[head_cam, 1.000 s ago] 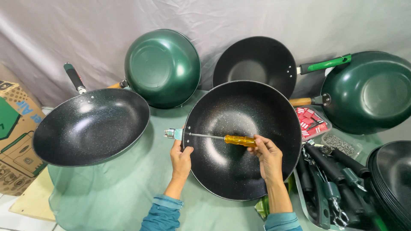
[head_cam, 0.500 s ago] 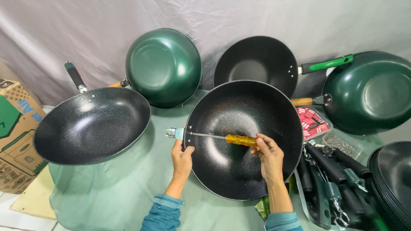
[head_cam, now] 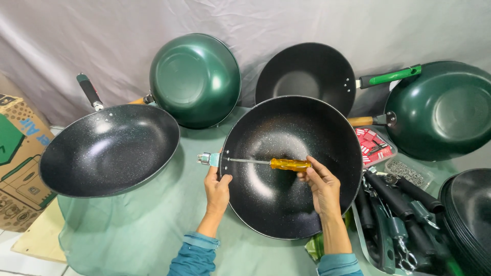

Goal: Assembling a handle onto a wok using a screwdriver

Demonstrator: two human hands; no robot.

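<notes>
A black speckled wok (head_cam: pixel 291 204) lies tilted on the green cloth in front of me. My left hand (head_cam: pixel 217 190) grips its left rim, just below a small metal handle bracket (head_cam: pixel 208 159) that sticks out from the rim. My right hand (head_cam: pixel 321 185) holds a screwdriver with an amber handle (head_cam: pixel 289 164) inside the wok. Its thin shaft runs left, with the tip at the rim by the bracket.
Another black wok with a black handle (head_cam: pixel 110 151) sits at left. Two green woks (head_cam: pixel 197 79) (head_cam: pixel 445 110) and a black one with a green handle (head_cam: pixel 307 74) lean against the grey backdrop. Loose handles (head_cam: pixel 399 204), a screw tray (head_cam: pixel 406 171) and a red packet (head_cam: pixel 373 143) lie at right. A cardboard box (head_cam: pixel 15 158) stands far left.
</notes>
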